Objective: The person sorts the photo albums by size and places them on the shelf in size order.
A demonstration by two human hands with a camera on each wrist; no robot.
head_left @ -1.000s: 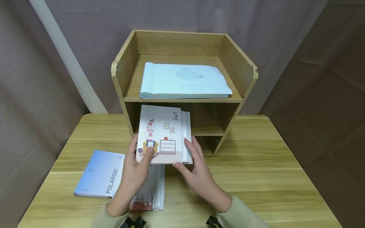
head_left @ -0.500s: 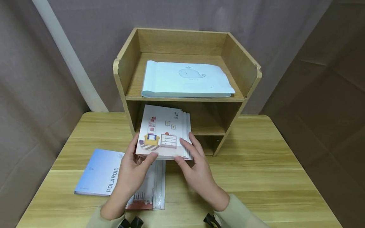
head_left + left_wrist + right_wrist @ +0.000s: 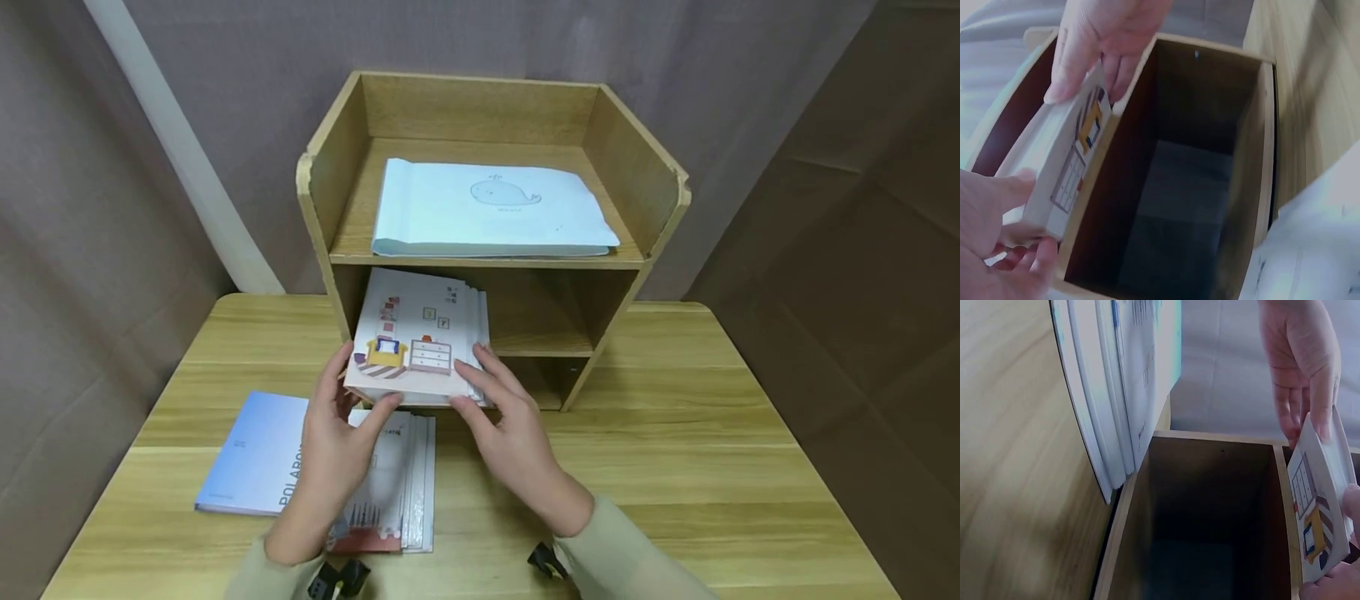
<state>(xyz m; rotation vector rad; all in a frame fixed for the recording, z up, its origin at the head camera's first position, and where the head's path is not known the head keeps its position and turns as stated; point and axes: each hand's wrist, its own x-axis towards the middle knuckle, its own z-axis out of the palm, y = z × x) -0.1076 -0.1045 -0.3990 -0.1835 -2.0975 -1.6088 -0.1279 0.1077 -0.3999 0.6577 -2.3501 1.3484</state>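
A stack of white books [image 3: 420, 333], the top cover drawn with a yellow armchair and a chest of drawers, is partly inside the left of the shelf unit's middle compartment. At its near left corner my left hand [image 3: 337, 442] grips it, thumb along the near edge and the other fingers partly hidden. My right hand [image 3: 517, 433] holds the right side, thumb at the near edge and fingers over the stepped right edges. Both wrist views show the stack [image 3: 1054, 156] held between the two hands, at the compartment's opening.
The wooden shelf unit [image 3: 652, 217] stands at the table's back, a pale blue whale-printed book [image 3: 442, 208] lying on its top level. Below the middle compartment is a lower one [image 3: 1179, 219]. A blue POLAROID book [image 3: 255, 454] and more white books [image 3: 416, 492] lie on the table's left.
Both hands have carried the stack forward and slightly left, farther into the middle compartment. My left thumb has slid from the top cover to its near edge. More of the white books below is uncovered.
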